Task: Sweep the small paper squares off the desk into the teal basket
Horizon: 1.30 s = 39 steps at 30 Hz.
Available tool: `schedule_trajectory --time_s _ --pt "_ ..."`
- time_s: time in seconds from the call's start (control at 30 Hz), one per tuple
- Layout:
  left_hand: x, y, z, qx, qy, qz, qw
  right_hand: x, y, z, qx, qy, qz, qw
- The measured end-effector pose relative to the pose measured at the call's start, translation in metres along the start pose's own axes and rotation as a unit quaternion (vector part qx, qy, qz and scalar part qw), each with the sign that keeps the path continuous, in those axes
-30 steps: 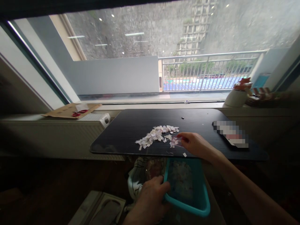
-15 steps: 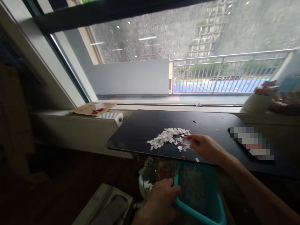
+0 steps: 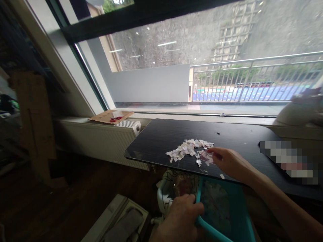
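My left hand [image 3: 180, 216] is closed around the near left rim of a turquoise bin [image 3: 214, 232], tucked below the front edge of a black tabletop [image 3: 161, 129]. Pale scraps show dimly inside the bin. On the tabletop lies a heap of small white paper scraps [image 3: 185, 148]. At the heap's right end, my right hand [image 3: 224, 159] pinches a thin, see-through pinkish piece [image 3: 207, 157] that rests among the scraps; its exact kind is unclear. One loose paper scrap [image 3: 222, 176] lies at the front edge, below my right wrist.
A radiator [image 3: 106, 141] stands left of the table, with brown paper [image 3: 101, 117] and red-handled scissors [image 3: 116, 119] on top. A blurred-out flat object [image 3: 290, 164] lies at the table's right. Below are a white wire-patterned basket [image 3: 164, 195] and an open box [image 3: 126, 222].
The view has swung a little left, so everything appears further right. Both hands keep nearly the same places at the bin rim and the paper heap.
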<state>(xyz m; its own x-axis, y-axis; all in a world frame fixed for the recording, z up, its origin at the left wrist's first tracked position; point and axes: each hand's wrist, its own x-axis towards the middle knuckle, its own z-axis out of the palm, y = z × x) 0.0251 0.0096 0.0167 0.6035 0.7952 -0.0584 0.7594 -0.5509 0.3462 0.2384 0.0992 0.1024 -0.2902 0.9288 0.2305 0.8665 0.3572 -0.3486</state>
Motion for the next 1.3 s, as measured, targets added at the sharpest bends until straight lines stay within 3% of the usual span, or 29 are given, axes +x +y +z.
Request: schedule_trajectory --time_s 0.17,0.33,0.83,1.3 --pt "0.000 0.000 0.000 -0.014 -0.013 0.004 1.000 0.001 0.003 0.006 0.008 0.013 -0.010 1.000" --pt "-0.001 -0.001 0.003 0.000 0.011 0.012 1.000 0.002 0.004 0.010 0.007 0.017 -0.023 1.000" --pt "-0.001 0.001 0.007 0.029 0.025 0.013 0.999 0.002 0.012 0.016 -0.003 0.019 -0.001 1.000" --pt "0.002 -0.002 0.001 0.001 -0.013 -0.003 1.000 -0.010 -0.003 0.000 0.047 0.010 0.019 0.999"
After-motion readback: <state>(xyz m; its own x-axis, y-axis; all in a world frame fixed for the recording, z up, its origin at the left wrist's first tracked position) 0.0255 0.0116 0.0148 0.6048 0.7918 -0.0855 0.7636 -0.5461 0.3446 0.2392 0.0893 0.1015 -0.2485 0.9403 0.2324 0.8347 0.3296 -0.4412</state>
